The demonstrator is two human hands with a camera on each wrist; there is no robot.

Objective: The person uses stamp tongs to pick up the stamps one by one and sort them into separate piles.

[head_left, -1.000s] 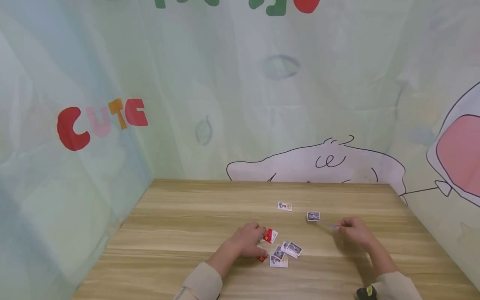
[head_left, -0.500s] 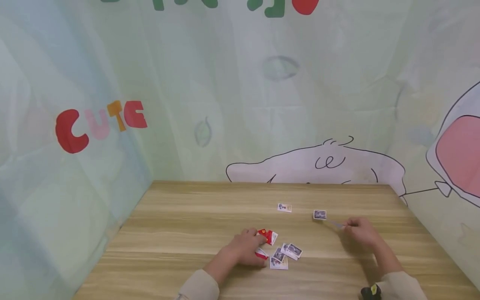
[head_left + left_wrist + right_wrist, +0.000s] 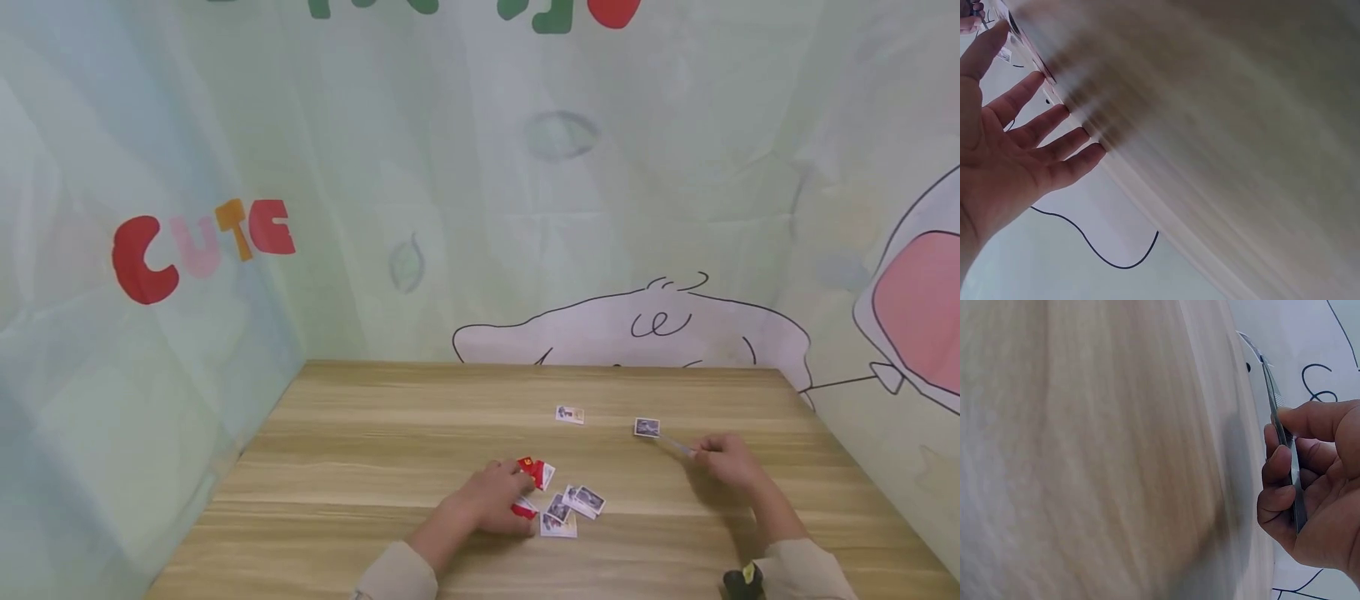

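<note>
My right hand (image 3: 727,464) grips a pair of metal tweezers (image 3: 1271,394), thumb on one side and fingers curled on the other. At the tweezers' tip is a small stamp-like card (image 3: 647,427) with a dark picture and white border, seen edge-on in the right wrist view. My left hand (image 3: 491,497) rests on the table with its fingers spread and nearly straight, its fingertips beside red-and-white cards (image 3: 538,475). Part of another red card (image 3: 524,509) shows between its thumb and fingers. Several dark-pictured cards (image 3: 590,500) lie overlapping just right of the thumb.
A single pale card (image 3: 570,414) lies farther back on the wooden table (image 3: 360,433). A printed cloth backdrop (image 3: 480,208) hangs behind the table and along its left side. Something black and yellow (image 3: 742,581) sits at my right cuff.
My right hand has moved a little to the right, carrying the tweezers and card the same way. My left hand has shifted slightly left and toward me, uncovering more of the red cards.
</note>
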